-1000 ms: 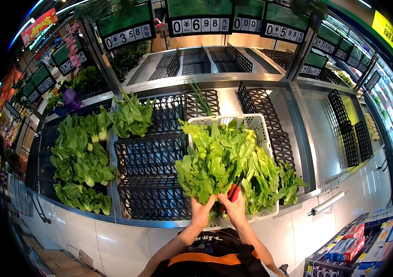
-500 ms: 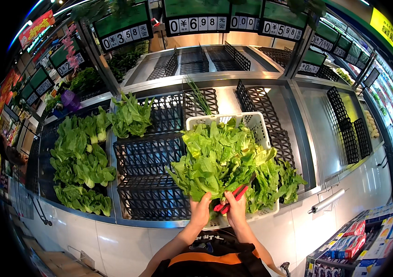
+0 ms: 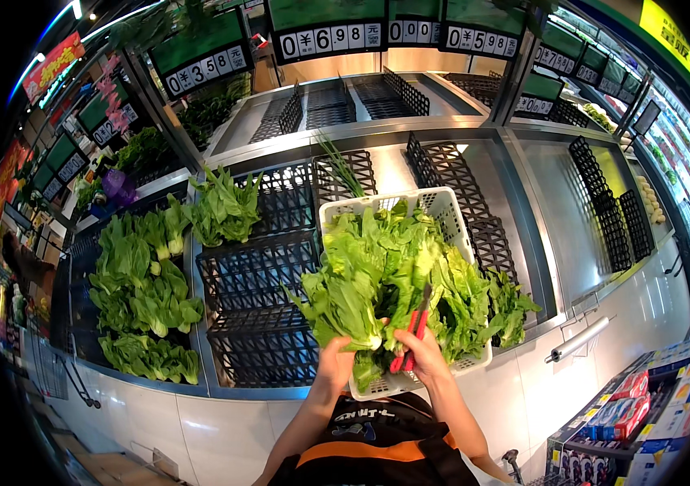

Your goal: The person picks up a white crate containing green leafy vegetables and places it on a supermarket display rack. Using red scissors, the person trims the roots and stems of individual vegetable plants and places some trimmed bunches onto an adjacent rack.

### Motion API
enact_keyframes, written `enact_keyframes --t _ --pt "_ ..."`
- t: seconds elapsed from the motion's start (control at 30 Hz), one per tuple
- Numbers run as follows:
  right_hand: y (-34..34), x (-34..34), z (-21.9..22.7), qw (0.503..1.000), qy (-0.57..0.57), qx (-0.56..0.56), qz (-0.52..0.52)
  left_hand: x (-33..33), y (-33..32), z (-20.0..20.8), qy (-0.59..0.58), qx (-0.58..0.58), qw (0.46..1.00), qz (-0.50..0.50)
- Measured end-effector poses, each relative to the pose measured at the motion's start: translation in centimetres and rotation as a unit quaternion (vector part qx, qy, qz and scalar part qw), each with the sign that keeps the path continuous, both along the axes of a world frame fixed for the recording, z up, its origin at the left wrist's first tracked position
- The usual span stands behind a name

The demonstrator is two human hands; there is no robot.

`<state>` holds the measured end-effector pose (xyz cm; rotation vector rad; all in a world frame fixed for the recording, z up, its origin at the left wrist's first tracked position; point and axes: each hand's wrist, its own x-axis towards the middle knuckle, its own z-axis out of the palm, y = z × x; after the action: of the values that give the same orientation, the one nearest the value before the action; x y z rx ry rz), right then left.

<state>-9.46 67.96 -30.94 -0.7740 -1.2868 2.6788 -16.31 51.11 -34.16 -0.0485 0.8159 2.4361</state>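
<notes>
A white plastic basket (image 3: 462,231), heaped with leafy green lettuce (image 3: 458,300), stands in front of me on the edge of the display. My left hand (image 3: 333,363) is closed round the base of one lettuce bunch (image 3: 349,296), its leaves fanning away from me over the basket. Just right of that cut base, my right hand (image 3: 423,356) grips a red-handled knife (image 3: 416,328), dark blade pointing away. Its fingertips come close to the bunch's stem end; whether they touch it, I cannot tell.
Black slatted racks (image 3: 256,267) sit left of the basket, with bok choy (image 3: 146,283) beyond them and a leafy bunch (image 3: 226,206) at their far corner. Long thin green stalks (image 3: 341,168) lie behind the basket. A wrap roll (image 3: 578,340) hangs on the front panel at right.
The knife has turned more upright in my right hand, which has shifted slightly right. The lettuce bunch in my left hand has tilted, showing its pale base. The whole view has shifted a little.
</notes>
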Motion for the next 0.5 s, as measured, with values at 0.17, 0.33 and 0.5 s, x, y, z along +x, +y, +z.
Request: enact_keyframes --t 0.17,0.33,0.5 --pt "-0.6 0.0 -0.6 0.985 -0.029 0.144 0.087 0.2 -1.9 -3.2 0.017 -0.068 0.997 -0.023" --pt "-0.3 0.2 -1.2 0.974 -0.024 0.181 0.133 0.2 -2.0 -2.7 0.005 -0.065 0.997 -0.031" --pt "-0.6 -0.1 -1.0 0.972 -0.048 0.189 0.131 0.5 -2.3 -3.8 0.041 -0.028 0.997 -0.054"
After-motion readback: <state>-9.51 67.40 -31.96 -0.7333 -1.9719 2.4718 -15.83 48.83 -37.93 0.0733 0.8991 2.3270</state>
